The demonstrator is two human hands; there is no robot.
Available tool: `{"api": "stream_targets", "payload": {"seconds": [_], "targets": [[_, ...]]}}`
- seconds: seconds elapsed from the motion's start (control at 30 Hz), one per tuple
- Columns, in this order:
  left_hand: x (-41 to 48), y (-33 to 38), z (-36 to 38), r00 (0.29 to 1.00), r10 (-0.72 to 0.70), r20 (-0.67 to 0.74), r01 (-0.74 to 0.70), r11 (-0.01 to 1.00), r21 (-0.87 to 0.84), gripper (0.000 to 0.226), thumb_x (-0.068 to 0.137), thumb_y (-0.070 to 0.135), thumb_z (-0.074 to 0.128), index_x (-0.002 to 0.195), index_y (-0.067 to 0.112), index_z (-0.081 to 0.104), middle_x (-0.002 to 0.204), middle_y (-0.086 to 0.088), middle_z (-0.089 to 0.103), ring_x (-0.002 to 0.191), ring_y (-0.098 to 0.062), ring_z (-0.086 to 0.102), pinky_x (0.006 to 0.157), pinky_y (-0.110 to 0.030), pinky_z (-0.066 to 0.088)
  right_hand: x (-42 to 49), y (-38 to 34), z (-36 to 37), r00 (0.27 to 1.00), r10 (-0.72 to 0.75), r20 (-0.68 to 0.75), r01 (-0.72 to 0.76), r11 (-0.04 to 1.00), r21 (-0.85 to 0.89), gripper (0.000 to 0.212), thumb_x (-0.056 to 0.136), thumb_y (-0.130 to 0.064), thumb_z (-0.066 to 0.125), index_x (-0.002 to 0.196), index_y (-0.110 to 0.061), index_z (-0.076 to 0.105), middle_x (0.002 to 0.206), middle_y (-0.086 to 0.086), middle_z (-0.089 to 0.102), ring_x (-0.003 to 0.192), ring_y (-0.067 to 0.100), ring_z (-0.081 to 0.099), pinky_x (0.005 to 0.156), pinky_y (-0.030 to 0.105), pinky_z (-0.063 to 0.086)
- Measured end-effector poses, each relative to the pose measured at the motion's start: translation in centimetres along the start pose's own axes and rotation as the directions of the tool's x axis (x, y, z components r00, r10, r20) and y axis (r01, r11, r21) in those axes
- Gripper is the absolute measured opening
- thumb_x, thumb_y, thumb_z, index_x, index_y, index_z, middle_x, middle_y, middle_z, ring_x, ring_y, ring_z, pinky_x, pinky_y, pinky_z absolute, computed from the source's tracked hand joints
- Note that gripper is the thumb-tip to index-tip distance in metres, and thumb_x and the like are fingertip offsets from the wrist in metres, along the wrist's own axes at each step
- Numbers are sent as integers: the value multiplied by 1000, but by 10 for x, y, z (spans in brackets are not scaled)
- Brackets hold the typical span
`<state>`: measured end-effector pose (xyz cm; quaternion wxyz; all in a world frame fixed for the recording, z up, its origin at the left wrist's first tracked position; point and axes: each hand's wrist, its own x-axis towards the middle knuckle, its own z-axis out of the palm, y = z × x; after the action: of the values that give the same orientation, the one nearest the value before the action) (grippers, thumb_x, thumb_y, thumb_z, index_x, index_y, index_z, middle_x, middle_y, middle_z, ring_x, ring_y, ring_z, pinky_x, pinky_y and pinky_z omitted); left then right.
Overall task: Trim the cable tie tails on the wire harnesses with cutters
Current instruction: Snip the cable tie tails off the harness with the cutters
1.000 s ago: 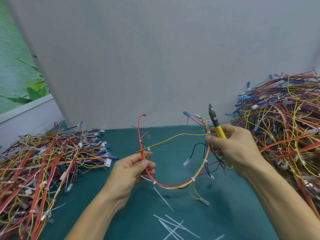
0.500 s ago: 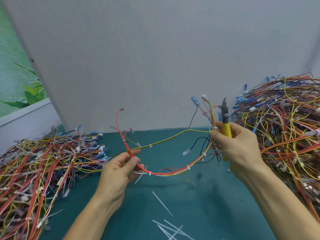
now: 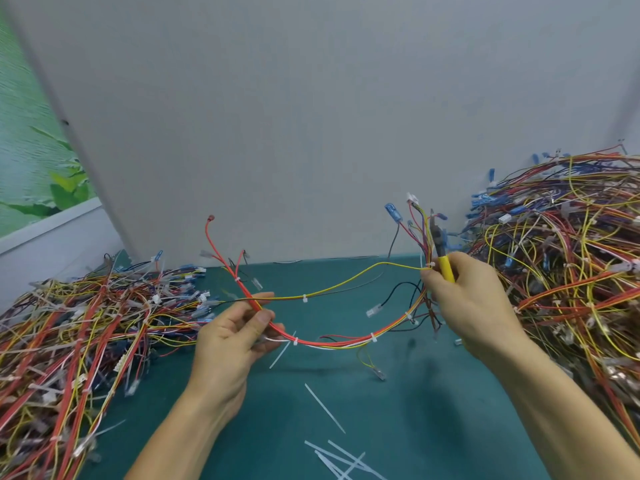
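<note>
left hand point(image 3: 239, 330) pinches a red-yellow-orange wire harness point(image 3: 339, 342) with white cable ties, held above the teal table point(image 3: 398, 393). right hand point(image 3: 467, 299) grips the harness's other end plus yellow-handled cutters point(image 3: 441, 254), tip up. cut white tie tails point(image 3: 343, 459) lie on the table between tangled harness piles point(image 3: 69, 341).

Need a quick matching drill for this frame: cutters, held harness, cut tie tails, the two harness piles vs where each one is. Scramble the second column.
1. cutters
2. held harness
3. cut tails
4. harness piles

A. loose on the green mat, near edge
B. strung between both hands
C. far left and far right of the mat
D. in the right hand, tip up

Pairs: 1-D, 2-B, 3-A, 4-C
</note>
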<state>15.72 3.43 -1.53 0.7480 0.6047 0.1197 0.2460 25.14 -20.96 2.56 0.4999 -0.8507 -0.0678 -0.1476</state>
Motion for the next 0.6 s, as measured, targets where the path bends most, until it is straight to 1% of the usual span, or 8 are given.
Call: {"api": "stream_targets", "payload": {"seconds": [0.1,0.17,0.23,0.3,0.37,0.43,0.47,0.6], "targets": [[0,1,0,1000,26,-9,-26,1000,5,21,89,-3,55,93,12,68,65,-2,67,65,-17,68,65,-30,60,-4,-3,-1,1000,2,-5,-3,950,-314,25,91,-31,49,72,-14,45,69,5,52,71,34,47,61,38,34],[1,2,-1,999,48,-14,-48,999,3,21,89,-3,55,94,12,68,64,-3,67,65,-16,68,64,-29,60,-6,-4,-1,999,20,-26,-29,918,-395,25,89,-35,47,75,-15,44,71,4,51,74,35,46,61,38,32],[0,3,-1,997,69,-24,-70,997,-13,20,88,-3,55,93,11,68,63,-2,67,64,-16,68,61,-28,60,-5,-4,-1,999,27,-26,-34,925,-377,26,88,-33,49,72,-12,48,68,7,55,72,35,49,59,38,36],[1,4,-1,996,72,-43,-75,995,-58,18,88,-4,54,92,9,67,64,-1,67,63,-16,69,60,-27,60,-2,-3,-2,999,48,3,-46,982,-184,27,88,-24,53,66,-8,51,59,12,58,62,33,54,58,39,44],[2,5,-2,997,55,-63,-63,989,-132,16,89,-2,54,91,9,66,65,-1,66,63,-16,69,58,-28,59,0,-3,-2,991,132,33,-135,976,169,28,90,-12,56,63,-7,53,51,9,55,46,25,51,52,35,46],[4,7,-3,998,27,-65,-40,975,-217,15,86,1,56,92,9,66,68,0,66,63,-16,69,59,-29,59,0,-3,-1,974,217,71,-225,858,461,24,92,-5,57,69,-7,55,50,5,52,40,18,50,47,30,46],[4,8,-3,998,14,-58,-29,966,-257,15,82,3,57,93,10,65,69,0,66,64,-16,69,60,-30,60,0,-3,0,965,245,90,-253,799,546,22,93,-5,58,72,-7,56,53,5,52,41,16,52,48,29,47],[8,11,-5,999,-25,-43,7,924,-382,18,81,6,54,96,10,64,72,0,68,69,-17,71,63,-30,60,2,-8,1,920,341,191,-365,573,734,15,93,-7,59,78,-11,57,57,5,57,48,17,62,50,32,56]]}}
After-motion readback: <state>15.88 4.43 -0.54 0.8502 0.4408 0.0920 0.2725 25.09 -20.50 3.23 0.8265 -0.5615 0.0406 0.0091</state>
